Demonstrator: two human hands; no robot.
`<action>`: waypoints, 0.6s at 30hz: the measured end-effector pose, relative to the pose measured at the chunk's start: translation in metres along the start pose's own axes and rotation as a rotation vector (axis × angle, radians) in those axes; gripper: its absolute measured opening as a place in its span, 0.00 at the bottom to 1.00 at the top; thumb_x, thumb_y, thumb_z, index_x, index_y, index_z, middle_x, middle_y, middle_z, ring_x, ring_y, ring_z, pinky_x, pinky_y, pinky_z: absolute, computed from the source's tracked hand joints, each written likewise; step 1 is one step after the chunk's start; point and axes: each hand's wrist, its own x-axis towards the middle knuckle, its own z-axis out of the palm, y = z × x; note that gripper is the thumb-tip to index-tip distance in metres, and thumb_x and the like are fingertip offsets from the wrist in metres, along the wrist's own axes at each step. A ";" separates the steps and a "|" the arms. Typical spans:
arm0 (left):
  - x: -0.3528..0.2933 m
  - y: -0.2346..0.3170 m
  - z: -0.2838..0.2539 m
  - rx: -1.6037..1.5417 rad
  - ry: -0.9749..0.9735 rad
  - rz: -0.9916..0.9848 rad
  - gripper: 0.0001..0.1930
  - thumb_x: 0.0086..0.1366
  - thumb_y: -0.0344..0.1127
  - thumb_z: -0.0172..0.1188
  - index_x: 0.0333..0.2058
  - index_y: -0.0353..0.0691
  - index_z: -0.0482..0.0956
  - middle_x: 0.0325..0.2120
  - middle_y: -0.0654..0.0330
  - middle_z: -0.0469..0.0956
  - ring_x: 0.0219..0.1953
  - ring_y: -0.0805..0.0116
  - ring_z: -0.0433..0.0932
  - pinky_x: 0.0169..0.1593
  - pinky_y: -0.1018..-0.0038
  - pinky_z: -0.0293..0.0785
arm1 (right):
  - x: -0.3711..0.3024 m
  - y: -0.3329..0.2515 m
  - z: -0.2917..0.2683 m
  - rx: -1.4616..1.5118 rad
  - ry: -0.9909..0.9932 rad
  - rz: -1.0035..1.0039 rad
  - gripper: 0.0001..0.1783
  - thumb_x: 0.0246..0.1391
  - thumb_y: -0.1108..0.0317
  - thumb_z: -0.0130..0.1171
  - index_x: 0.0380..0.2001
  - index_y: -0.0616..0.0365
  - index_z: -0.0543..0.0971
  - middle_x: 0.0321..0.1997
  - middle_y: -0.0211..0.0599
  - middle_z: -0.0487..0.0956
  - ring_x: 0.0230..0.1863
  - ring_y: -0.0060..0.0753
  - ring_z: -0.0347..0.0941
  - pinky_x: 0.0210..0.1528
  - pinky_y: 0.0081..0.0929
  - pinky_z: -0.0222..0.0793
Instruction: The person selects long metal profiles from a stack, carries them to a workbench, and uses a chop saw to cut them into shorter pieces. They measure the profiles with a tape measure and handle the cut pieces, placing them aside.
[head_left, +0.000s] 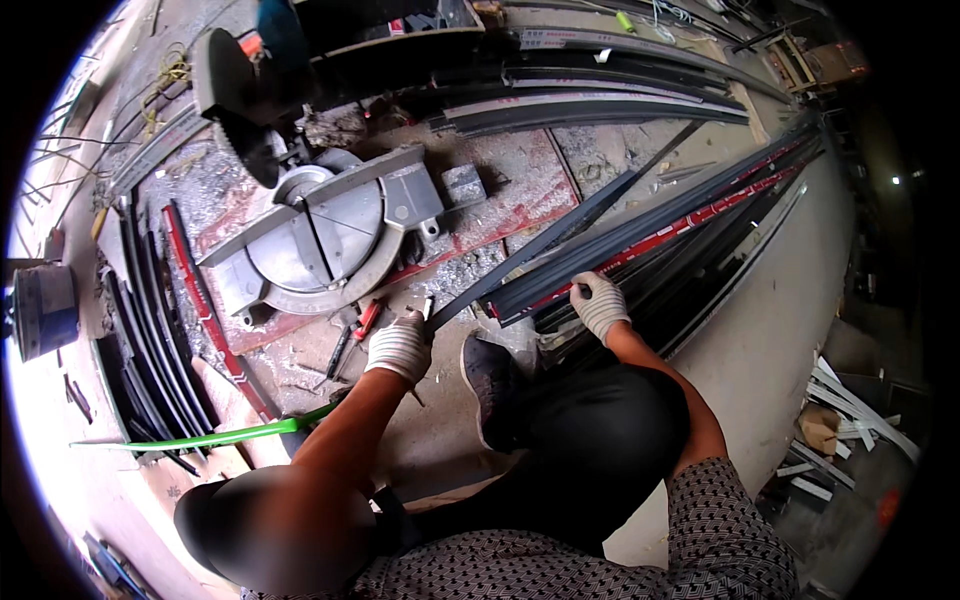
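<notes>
My left hand (400,348), in a white knit glove, is closed around the near end of a long dark flat strip (545,242). The strip runs from it up to the far right, crossing beside a bundle of dark profiles (600,243). My right hand (601,305), gloved alike, has its fingers curled at the near edge of that bundle, by a profile with red film (690,218). What its fingers pinch, if anything, I cannot make out. A red-handled tool (368,320) lies just beyond my left hand, beside a black tool (340,350).
A mitre saw (320,235) with a round metal table stands ahead on a red board (540,190) strewn with shavings. Long profiles (600,105) lie behind it. Dark strips (150,320) and a bright green tapering thing (215,437) are at left. White offcuts (850,415) lie at right.
</notes>
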 end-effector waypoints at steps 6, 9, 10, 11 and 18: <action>-0.065 -0.043 -0.013 0.028 0.321 0.226 0.11 0.68 0.40 0.60 0.33 0.38 0.74 0.26 0.46 0.79 0.33 0.43 0.81 0.37 0.54 0.76 | -0.018 0.031 0.019 0.255 0.095 -0.009 0.09 0.57 0.65 0.62 0.34 0.59 0.82 0.31 0.45 0.83 0.32 0.38 0.80 0.40 0.33 0.75; -0.093 -0.068 -0.021 -0.059 0.409 0.259 0.13 0.66 0.40 0.63 0.30 0.37 0.72 0.24 0.46 0.77 0.27 0.43 0.79 0.32 0.53 0.74 | -0.028 0.039 0.043 0.233 0.109 0.028 0.09 0.55 0.65 0.63 0.36 0.57 0.84 0.31 0.43 0.84 0.32 0.35 0.82 0.38 0.32 0.76; -0.100 -0.068 -0.025 -0.103 0.444 0.255 0.13 0.64 0.39 0.65 0.32 0.38 0.72 0.24 0.46 0.77 0.26 0.42 0.78 0.31 0.54 0.74 | -0.033 0.046 0.048 0.182 0.089 0.080 0.11 0.54 0.64 0.64 0.38 0.56 0.85 0.33 0.42 0.86 0.36 0.35 0.84 0.40 0.31 0.76; -0.104 -0.067 -0.029 -0.129 0.558 0.317 0.13 0.63 0.39 0.66 0.32 0.38 0.73 0.25 0.46 0.77 0.27 0.41 0.78 0.31 0.54 0.74 | -0.034 0.062 0.054 0.194 0.051 0.136 0.11 0.55 0.63 0.64 0.39 0.56 0.85 0.35 0.42 0.86 0.39 0.35 0.85 0.42 0.31 0.77; -0.146 -0.108 -0.051 -0.509 0.921 0.144 0.09 0.71 0.33 0.61 0.35 0.39 0.70 0.21 0.61 0.69 0.25 0.72 0.69 0.29 0.70 0.70 | -0.068 -0.051 -0.005 -0.011 -0.272 0.454 0.18 0.59 0.52 0.60 0.47 0.48 0.85 0.44 0.43 0.86 0.47 0.43 0.84 0.52 0.37 0.78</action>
